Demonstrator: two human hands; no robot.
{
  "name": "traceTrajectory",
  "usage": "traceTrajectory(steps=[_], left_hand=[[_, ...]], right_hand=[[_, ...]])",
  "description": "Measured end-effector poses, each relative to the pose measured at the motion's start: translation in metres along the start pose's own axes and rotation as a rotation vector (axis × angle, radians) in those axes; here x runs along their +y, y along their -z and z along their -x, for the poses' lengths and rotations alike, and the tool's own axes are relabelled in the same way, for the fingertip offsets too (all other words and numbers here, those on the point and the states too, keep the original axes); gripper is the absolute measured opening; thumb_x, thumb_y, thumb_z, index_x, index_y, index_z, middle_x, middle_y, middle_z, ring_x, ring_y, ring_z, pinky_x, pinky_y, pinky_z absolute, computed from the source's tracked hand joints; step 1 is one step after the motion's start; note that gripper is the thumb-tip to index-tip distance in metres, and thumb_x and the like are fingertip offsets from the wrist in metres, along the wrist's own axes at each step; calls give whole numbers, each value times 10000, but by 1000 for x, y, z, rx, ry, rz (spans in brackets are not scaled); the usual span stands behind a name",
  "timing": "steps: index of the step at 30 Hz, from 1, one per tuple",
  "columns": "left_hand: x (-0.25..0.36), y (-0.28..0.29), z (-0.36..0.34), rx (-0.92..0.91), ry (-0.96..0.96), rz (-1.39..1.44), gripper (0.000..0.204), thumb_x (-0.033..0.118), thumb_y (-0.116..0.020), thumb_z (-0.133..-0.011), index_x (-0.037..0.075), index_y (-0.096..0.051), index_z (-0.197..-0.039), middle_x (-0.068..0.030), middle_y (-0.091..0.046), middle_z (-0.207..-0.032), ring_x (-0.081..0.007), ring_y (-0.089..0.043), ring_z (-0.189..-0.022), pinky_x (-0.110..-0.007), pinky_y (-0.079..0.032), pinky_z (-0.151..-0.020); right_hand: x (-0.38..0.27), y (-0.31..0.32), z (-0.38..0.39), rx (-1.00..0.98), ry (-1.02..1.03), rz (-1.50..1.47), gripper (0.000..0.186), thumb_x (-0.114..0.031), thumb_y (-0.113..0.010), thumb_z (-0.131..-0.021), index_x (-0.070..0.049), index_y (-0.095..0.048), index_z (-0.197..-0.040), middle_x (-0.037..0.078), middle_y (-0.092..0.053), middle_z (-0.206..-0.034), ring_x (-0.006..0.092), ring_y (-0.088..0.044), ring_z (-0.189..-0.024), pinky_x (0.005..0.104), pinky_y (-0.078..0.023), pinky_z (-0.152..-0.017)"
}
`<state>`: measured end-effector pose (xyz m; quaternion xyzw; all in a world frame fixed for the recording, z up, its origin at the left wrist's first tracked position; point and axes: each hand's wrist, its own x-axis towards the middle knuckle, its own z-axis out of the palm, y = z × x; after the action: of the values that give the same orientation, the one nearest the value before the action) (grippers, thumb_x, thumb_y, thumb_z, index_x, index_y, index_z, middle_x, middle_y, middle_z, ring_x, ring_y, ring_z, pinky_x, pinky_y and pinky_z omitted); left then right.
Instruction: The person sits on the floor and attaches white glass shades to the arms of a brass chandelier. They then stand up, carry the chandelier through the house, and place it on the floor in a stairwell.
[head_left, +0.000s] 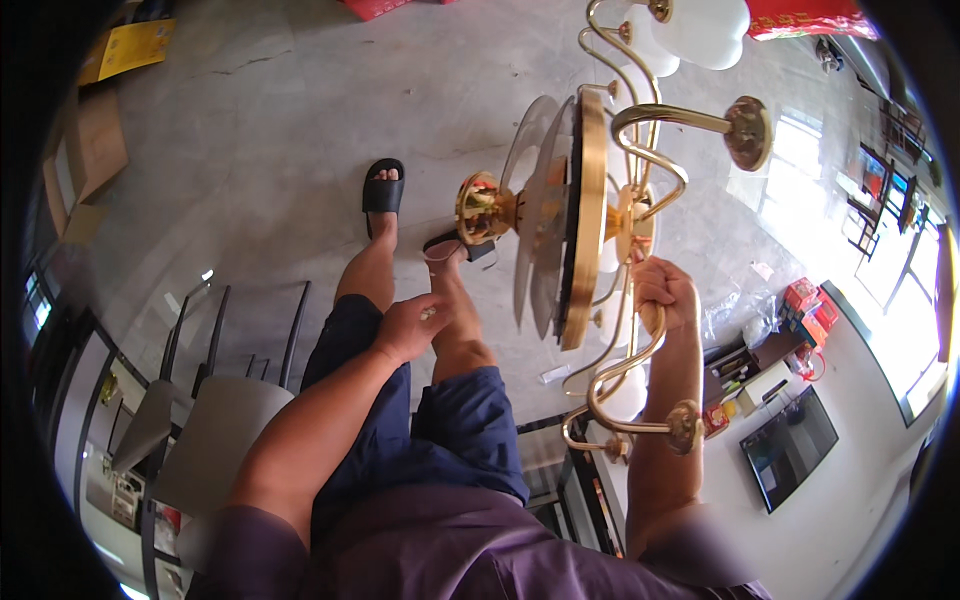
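Note:
A gold ceiling-fan chandelier [592, 220] hangs sideways in front of me, to the right of the middle. It has curved gold arms, clear fan blades [535, 200] and white petal-shaped glass shades [705, 30]. Several arms end in bare gold cups [748, 133]. My right hand [668, 290] is closed round one curved arm near the gold hub. Above my knees, my left hand [405, 330] is apart from the chandelier. Its fingers are curled on a small pale thing, too little to name.
Grey chairs [225, 430] with dark legs stand at the left. Cardboard boxes [95, 150] and a yellow package [135, 48] lie beyond them. Red bags [810, 18] are at the far right. A dark screen [790, 450] and red boxes [805, 300] are near the right wall.

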<state>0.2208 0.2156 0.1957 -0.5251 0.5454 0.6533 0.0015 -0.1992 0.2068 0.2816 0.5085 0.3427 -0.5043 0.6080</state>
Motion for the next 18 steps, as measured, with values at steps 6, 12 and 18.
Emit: traceTrajectory(steps=[6,12,18], left_hand=[[47,36,16,170,56,63,262,192,-693,-911,88,-688,-1151,3,-614,-734,-54,-536,-560,-234,-447,-515],[141,79,3,83,-53,217,336,183,-678,-942,52,-624,-1247,41,-575,-706,-32,-505,-548,-191,-404,-475],[137,95,43,156,55,164,304,146,-684,-922,64,-642,-1212,36,-569,-693,-32,-496,-537,-205,-407,-482]], right_hand=[[46,24,-7,6,-5,54,197,-34,-479,-956,75,-436,-1115,-41,-355,-649,52,-310,-481,190,-268,-365],[84,40,-26,61,35,26,164,-47,-462,-970,71,-463,-1083,-47,-347,-622,56,-291,-473,200,-246,-373],[103,48,-31,105,69,67,182,-32,-444,-965,68,-408,-1113,-56,-318,-592,53,-276,-449,197,-224,-358]])
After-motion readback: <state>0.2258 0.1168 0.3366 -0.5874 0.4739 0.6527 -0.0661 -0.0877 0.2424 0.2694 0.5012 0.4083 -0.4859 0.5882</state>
